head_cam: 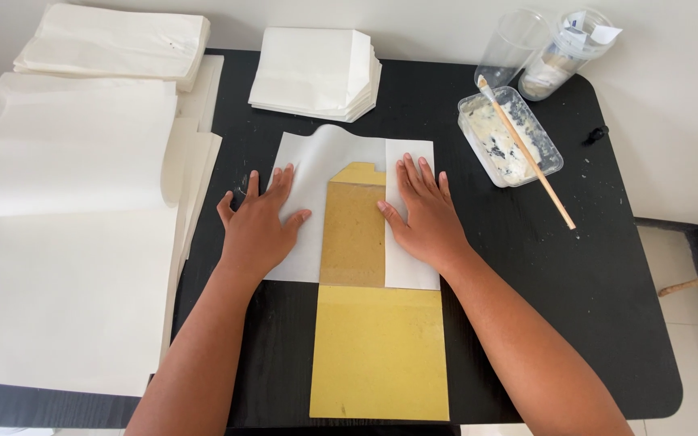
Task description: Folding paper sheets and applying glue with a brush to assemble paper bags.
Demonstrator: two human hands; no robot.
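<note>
Fingers (272,184) of the left hand (258,226) lie spread wide and flat, pressing down on the left flap of a white paper sheet (304,169); they grip nothing. On the right hand (423,214) the fingers (418,173) are likewise splayed and flat, pressing the right flap of the same sheet, with the thumb touching the edge of a yellow-brown cardboard template (353,234).

That template is the landmark: it lies lengthwise in the middle of the black tabletop (591,307), its upper brown part between the two folded paper flaps and its brighter yellow lower part sticking out toward the person, past the sheet's near edge. Both hands sit just beside the template, one on each side.

Beyond the template, at the far edge, rests a stack of folded white paper pieces (317,73). Far right of the template stands a clear plastic tub of whitish paste (510,137), with a wooden-handled brush (527,153) laid across it, the handle reaching onto the tabletop. Behind the tub stand two clear plastic cups (527,48). Well left of the template lie large white paper sheets (66,266), some curled over, and another white pile (115,40) beyond them.
</note>
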